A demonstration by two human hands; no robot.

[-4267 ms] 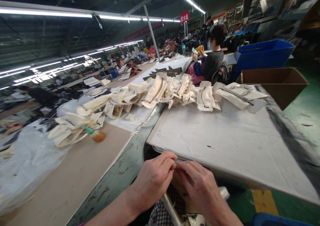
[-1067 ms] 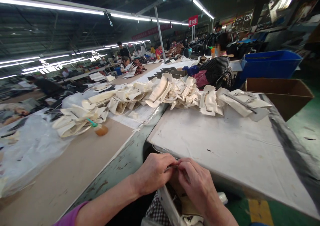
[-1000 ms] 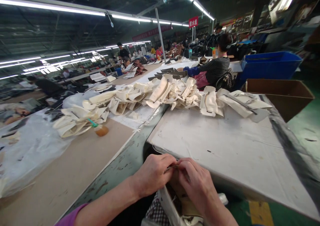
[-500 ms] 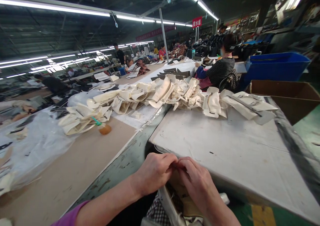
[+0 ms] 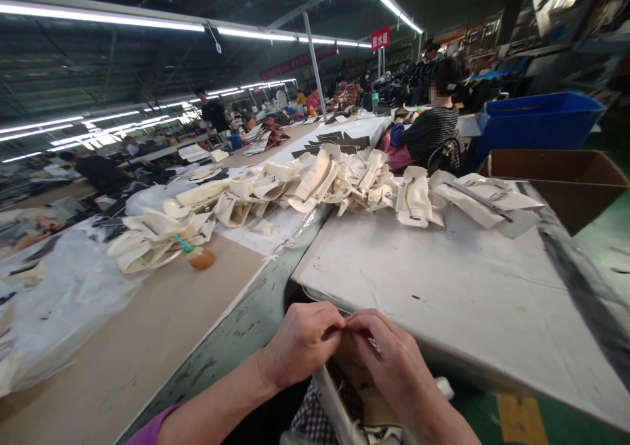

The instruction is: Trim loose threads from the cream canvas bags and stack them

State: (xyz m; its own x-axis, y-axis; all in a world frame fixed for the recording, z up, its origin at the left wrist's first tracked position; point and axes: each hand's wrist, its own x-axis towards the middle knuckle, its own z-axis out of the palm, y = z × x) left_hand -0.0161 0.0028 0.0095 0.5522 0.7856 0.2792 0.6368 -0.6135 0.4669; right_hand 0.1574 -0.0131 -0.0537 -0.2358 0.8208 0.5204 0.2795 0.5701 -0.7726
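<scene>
My left hand [image 5: 305,340] and my right hand [image 5: 388,353] meet fingertip to fingertip just in front of the table edge. Both are closed in a pinch on the upper edge of a cream bag piece [image 5: 335,402], which stands open in my lap. Its tan inside shows between my wrists; the pinched spot itself is covered by my fingers. Beyond the hands, a long heap of similar cream bag pieces [image 5: 315,182] lies across the tables. Left of it a small bottle of amber liquid with a green nozzle [image 5: 201,258] rests on the brown board.
The white-topped table [image 5: 443,281] lies ahead and right, the brown-covered table [image 5: 147,327] to the left with clear plastic sheeting [image 5: 73,287]. A co-worker in a striped top [image 5: 430,133] sits beyond the heap. A blue bin [image 5: 541,127] and a brown box [image 5: 556,176] stand at right.
My view has shifted slightly, so the scene sits a little further left and up. Both hands keep their pinch at the bag piece's edge, with hardly any movement.
</scene>
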